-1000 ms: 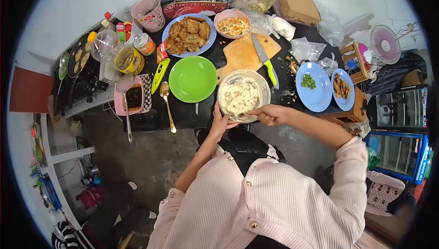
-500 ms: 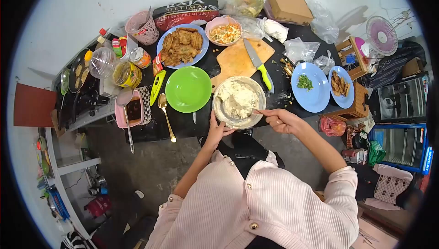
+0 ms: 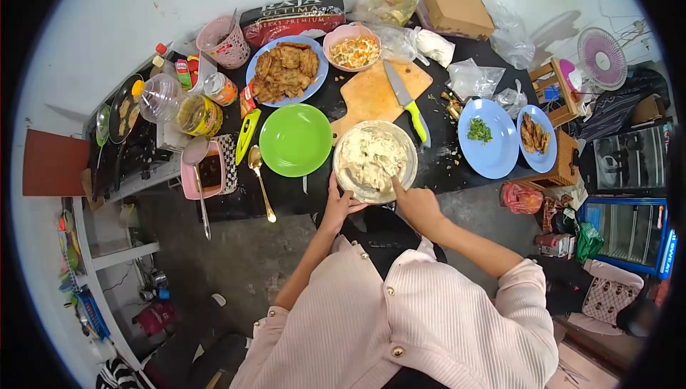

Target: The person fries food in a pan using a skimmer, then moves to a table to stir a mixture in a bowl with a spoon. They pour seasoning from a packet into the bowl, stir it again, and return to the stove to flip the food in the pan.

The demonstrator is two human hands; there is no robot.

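Note:
A metal bowl of pale, thick batter stands at the table's front edge, against the cutting board. My left hand grips its lower left rim. Over the lower right rim, my right hand is closed on a spoon, its index finger pointing into the bowl; the handle is mostly hidden. A grey edge, seemingly the spoon's head, shows at the left of the batter. Left of the bowl sits a green plate. On the wooden board lies a knife with a green handle.
Fried pieces fill a blue plate behind the green plate. Beside it is a pink bowl of shredded vegetables. Blue plates with chopped greens and browned pieces stand right. A golden spoon, jars and a ladle are left.
My right hand has moved left and down, closer to the bowl, and the spoon has swung leftward through the batter. My left hand stays on the rim.

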